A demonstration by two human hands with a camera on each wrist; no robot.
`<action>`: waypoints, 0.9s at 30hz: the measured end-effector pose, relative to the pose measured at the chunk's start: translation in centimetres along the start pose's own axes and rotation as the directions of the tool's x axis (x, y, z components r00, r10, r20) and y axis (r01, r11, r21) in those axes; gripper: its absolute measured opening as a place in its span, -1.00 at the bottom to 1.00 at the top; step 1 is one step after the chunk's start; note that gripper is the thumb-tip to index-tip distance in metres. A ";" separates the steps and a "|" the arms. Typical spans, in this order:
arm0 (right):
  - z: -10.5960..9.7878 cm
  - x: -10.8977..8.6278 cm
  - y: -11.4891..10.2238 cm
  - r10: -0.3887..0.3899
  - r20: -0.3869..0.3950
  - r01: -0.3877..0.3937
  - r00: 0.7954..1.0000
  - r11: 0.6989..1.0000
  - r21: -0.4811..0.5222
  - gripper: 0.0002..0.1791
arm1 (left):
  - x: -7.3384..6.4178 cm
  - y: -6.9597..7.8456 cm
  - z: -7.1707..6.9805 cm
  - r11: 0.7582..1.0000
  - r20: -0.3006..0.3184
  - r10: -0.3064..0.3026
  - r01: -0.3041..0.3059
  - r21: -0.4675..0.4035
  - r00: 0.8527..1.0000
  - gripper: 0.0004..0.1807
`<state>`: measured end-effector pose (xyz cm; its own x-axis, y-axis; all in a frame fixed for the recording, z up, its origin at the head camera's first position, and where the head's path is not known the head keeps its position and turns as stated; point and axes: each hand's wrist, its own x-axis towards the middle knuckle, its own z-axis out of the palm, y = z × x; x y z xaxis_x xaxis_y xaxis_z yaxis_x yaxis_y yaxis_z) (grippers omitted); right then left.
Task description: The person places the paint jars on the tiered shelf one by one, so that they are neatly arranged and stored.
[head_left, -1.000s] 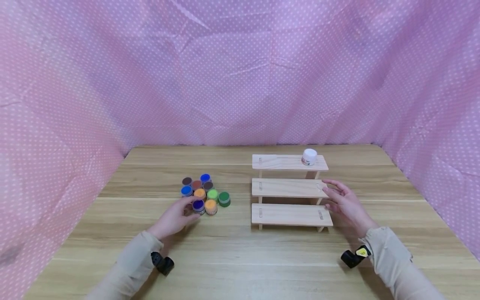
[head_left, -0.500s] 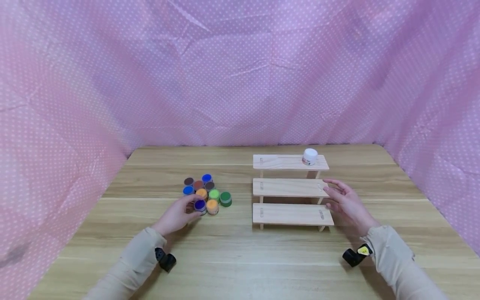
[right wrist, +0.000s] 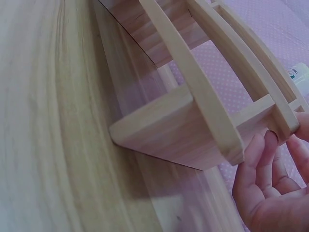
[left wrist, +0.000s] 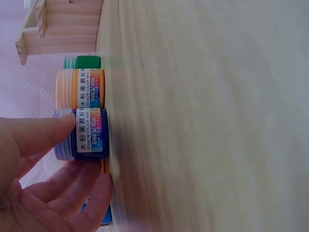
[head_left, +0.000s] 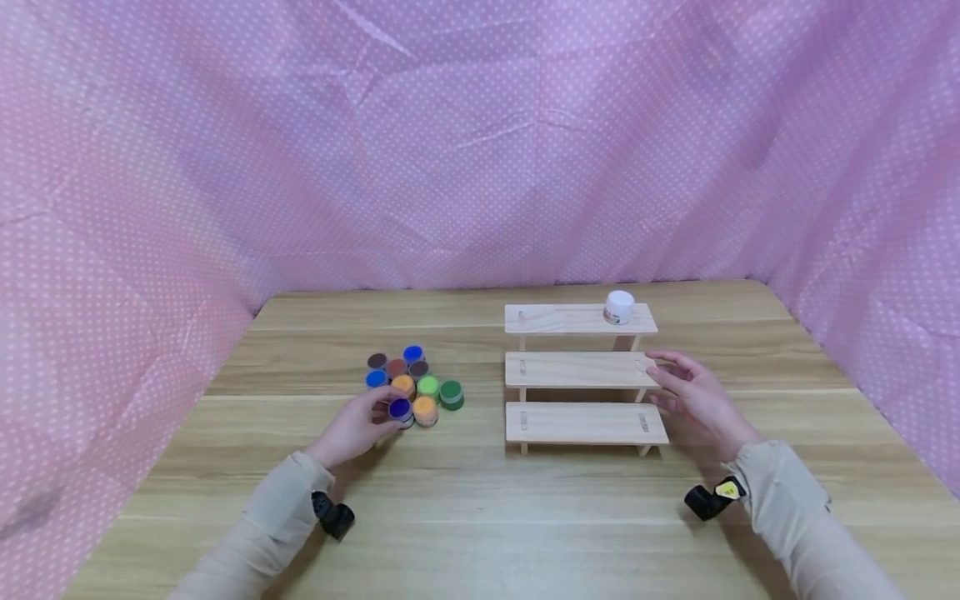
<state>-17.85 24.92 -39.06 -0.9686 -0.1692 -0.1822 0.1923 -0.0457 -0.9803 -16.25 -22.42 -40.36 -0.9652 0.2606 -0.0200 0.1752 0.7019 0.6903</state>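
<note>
My left hand (head_left: 351, 429) pinches a dark blue gouache paint jar (left wrist: 90, 133) by its clear lid, thumb on the near side, fingers behind. This jar stands at the front of a cluster of jars; an orange jar (head_left: 425, 410) is right beside it. Over on the right, my right hand (head_left: 696, 402) grips the right end of the middle step of a three-step wooden display rack (head_left: 577, 369). In the right wrist view, its fingers (right wrist: 258, 166) curl against the edge of the rack; the thumb is partly out of frame.
Behind the held jar sit several more, among them a light green jar (head_left: 428, 387), a dark green jar (head_left: 452, 395) and a brown jar (head_left: 377, 361). One white jar (head_left: 618, 307) stands on the rack's top step. A pink dotted cloth (head_left: 480, 167) hangs behind the table (head_left: 480, 517).
The head view has shifted slightly. My left fingers have closed in on the dark blue jar, which stays in place. My right hand keeps its place at the rack.
</note>
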 end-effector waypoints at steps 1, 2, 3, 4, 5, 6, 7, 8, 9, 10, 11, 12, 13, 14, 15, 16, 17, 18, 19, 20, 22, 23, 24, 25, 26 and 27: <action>0.0 0.0 0.0 0.001 0.000 -0.001 1.000 1.000 0.005 -0.73 | 0.0 0.0 0.0 1.000 -0.001 0.002 -0.002 0.000 1.000 -0.63; 0.0 0.0 0.0 0.006 -0.002 -0.006 1.000 1.000 0.009 -0.73 | 0.0 0.0 0.0 1.000 -0.001 0.004 -0.004 0.002 1.000 -0.63; 0.1 0.1 -0.1 0.010 -0.006 -0.010 1.000 1.000 0.016 -0.74 | 0.0 0.1 0.0 1.000 -0.002 0.001 -0.001 0.000 1.000 -0.63; 0.1 0.1 -0.1 0.010 -0.007 -0.010 1.000 1.000 0.023 -0.74 | 0.0 0.1 -0.1 1.000 -0.002 -0.002 0.002 -0.002 1.000 -0.63; 0.1 0.1 -0.1 0.012 -0.011 -0.012 1.000 0.999 0.031 -0.74 | 0.0 0.1 -0.1 1.000 -0.001 -0.005 0.005 -0.003 1.000 -0.63; 0.1 0.1 -0.1 0.013 -0.014 -0.013 1.000 0.999 0.030 -0.75 | 0.0 0.2 -0.1 1.000 0.000 -0.007 0.007 -0.004 1.000 -0.63; 0.1 0.1 -0.1 0.014 -0.017 -0.013 1.000 0.999 0.036 -0.75 | 0.0 0.2 -0.1 1.000 0.001 -0.006 0.006 -0.003 1.000 -0.64; 0.2 0.1 -0.1 0.013 -0.018 -0.012 1.000 0.999 0.033 -0.74 | -0.1 0.2 -0.1 1.000 0.002 -0.009 0.009 -0.007 1.000 -0.64; 0.2 0.1 0.0 0.012 -0.019 -0.011 1.000 1.000 0.027 -0.74 | -0.1 0.2 -0.1 1.000 0.002 -0.015 0.015 -0.013 1.000 -0.64; 0.2 0.1 0.0 0.012 -0.021 -0.012 1.000 1.000 0.026 -0.74 | -0.1 0.2 -0.1 1.000 0.003 -0.016 0.016 -0.014 1.000 -0.64; 0.2 0.1 0.0 0.012 -0.023 -0.012 1.000 1.000 0.021 -0.73 | -0.1 0.2 -0.1 1.000 0.004 -0.018 0.018 -0.017 1.000 -0.64; 0.3 0.1 0.0 0.012 -0.025 -0.012 1.000 1.000 0.017 -0.73 | -0.2 0.2 -0.2 1.000 0.005 -0.021 0.021 -0.019 1.000 -0.63; 0.3 0.1 0.0 0.012 -0.026 -0.012 1.000 1.000 0.016 -0.73 | -0.2 0.2 -0.2 0.999 0.005 -0.024 0.024 -0.024 1.000 -0.63; 0.3 0.1 0.0 0.011 -0.025 -0.011 1.000 1.000 0.014 -0.74 | -0.2 0.3 -0.2 0.999 0.007 -0.032 0.032 -0.031 0.999 -0.63; 0.3 0.0 0.0 0.013 -0.025 -0.013 1.000 1.000 0.019 -0.74 | -0.2 0.3 -0.2 0.999 0.010 -0.038 0.038 -0.035 0.999 -0.63; 0.3 0.0 0.1 0.013 -0.026 -0.012 1.000 1.000 0.022 -0.75 | -0.3 0.2 -0.2 0.999 0.012 -0.041 0.042 -0.035 0.999 -0.63; 0.3 -0.1 0.1 0.009 -0.025 -0.009 1.000 1.000 0.025 -0.76 | -0.3 0.3 -0.2 0.998 0.010 -0.052 0.052 -0.037 0.999 -0.63; 0.3 -0.1 0.1 0.006 -0.022 -0.006 1.000 1.000 0.030 -0.77 | -0.3 0.2 -0.3 0.998 0.010 -0.060 0.060 -0.037 0.998 -0.63; 0.3 -0.2 0.1 0.003 -0.020 -0.002 1.000 0.999 0.038 -0.77 | -0.3 0.2 -0.3 0.997 0.009 -0.069 0.069 -0.040 0.998 -0.64; 0.4 -0.2 0.1 0.000 -0.019 0.001 1.000 0.999 0.044 -0.77 | -0.3 0.2 -0.3 0.996 0.008 -0.075 0.076 -0.037 0.997 -0.64; 0.4 -0.2 0.1 -0.006 -0.021 0.007 1.000 0.999 0.054 -0.78 | -0.3 0.2 -0.3 0.996 0.003 -0.085 0.085 -0.030 0.996 -0.64; 0.4 -0.2 0.1 -0.008 -0.023 0.009 1.000 0.998 0.061 -0.78 | -0.3 0.2 -0.3 0.995 0.001 -0.091 0.091 -0.031 0.996 -0.63; 0.4 -0.1 0.1 -0.009 -0.025 0.010 1.000 0.998 0.061 -0.78 | -0.3 0.1 -0.4 0.995 0.000 -0.091 0.091 -0.030 0.996 -0.63; 0.4 -0.1 0.1 -0.009 -0.027 0.011 1.000 0.998 0.063 -0.77 | -0.4 0.1 -0.4 0.995 -0.001 -0.093 0.093 -0.031 0.996 -0.63; 0.4 -0.2 0.1 -0.009 -0.028 0.010 1.000 0.998 0.056 -0.77 | -0.4 0.1 -0.5 0.995 -0.004 -0.094 0.094 -0.027 0.996 -0.63; 0.5 -0.2 0.1 -0.008 -0.029 0.010 1.000 0.998 0.054 -0.77 | -0.5 0.1 -0.5 0.995 -0.006 -0.096 0.096 -0.028 0.995 -0.62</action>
<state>-17.61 24.50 -39.09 -0.9744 -0.1398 -0.1760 0.1908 -0.1005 -0.9765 -15.86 -22.84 -39.91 -0.9788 0.1878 -0.0817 0.0764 0.7048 0.7053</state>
